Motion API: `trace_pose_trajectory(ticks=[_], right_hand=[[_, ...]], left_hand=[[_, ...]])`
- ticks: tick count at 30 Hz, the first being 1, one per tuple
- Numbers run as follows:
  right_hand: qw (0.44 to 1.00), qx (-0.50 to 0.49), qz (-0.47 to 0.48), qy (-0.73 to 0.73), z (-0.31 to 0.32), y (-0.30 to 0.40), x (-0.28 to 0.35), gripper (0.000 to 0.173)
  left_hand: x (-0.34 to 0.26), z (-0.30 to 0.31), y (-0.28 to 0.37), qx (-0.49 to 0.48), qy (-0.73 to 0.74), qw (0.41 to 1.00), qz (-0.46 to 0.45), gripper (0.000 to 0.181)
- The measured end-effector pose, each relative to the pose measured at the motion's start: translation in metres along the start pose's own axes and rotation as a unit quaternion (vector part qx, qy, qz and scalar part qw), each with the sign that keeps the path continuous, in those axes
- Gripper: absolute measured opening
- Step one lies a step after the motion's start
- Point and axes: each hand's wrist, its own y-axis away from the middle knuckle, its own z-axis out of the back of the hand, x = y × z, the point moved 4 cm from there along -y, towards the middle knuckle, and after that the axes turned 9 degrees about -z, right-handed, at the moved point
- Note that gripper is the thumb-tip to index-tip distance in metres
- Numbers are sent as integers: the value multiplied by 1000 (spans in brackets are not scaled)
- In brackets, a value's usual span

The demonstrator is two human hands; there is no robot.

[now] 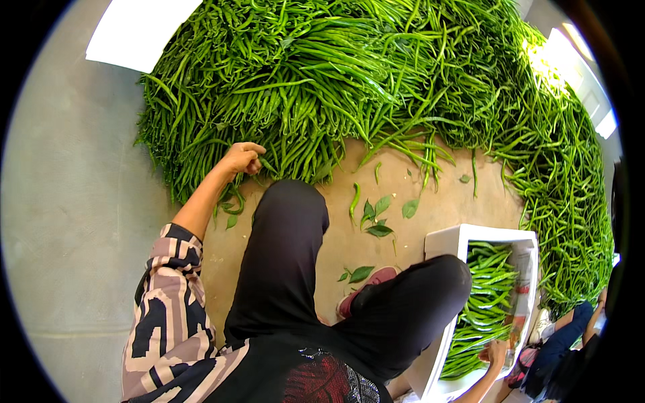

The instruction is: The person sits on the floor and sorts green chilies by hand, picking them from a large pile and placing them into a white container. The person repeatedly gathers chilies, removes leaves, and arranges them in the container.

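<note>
My left hand is at the near left edge of a big heap of long green chili peppers. Its fingers are curled, and a green chili pepper shows at their tips. To the right, a white foam box stands beside my bent knee, with long green chili peppers laid in rows inside. My right hand reaches into the near end of this box and touches the peppers there. Its fingertips are partly hidden, so I cannot tell whether it grips any.
Printed paper lines the box's right wall. Loose leaves and stray peppers lie on the brown floor covering. The heap curves along the right side. A white panel is at upper left. Another person's leg shows at lower right.
</note>
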Motion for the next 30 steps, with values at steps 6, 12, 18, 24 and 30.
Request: trace_pose_trajectory(ticks=[6, 12, 18, 24, 30], right_hand=[[986, 76, 147, 2, -31, 68, 174, 24], [940, 67, 327, 70, -86, 169, 361, 18], [862, 126, 491, 27, -195, 288, 501, 24], [839, 162, 504, 124, -227, 276, 490, 23], [804, 217, 523, 183, -242, 277, 484, 23]], left_hand=[[18, 26, -123, -226, -116, 942, -217, 40], [-26, -8, -187, -168, -341, 919, -109, 54], [-27, -1, -245, -197, -409, 890, 22, 56], [-50, 25, -265, -43, -291, 955, -27, 37], [-33, 27, -270, -50, -49, 995, 70, 33]])
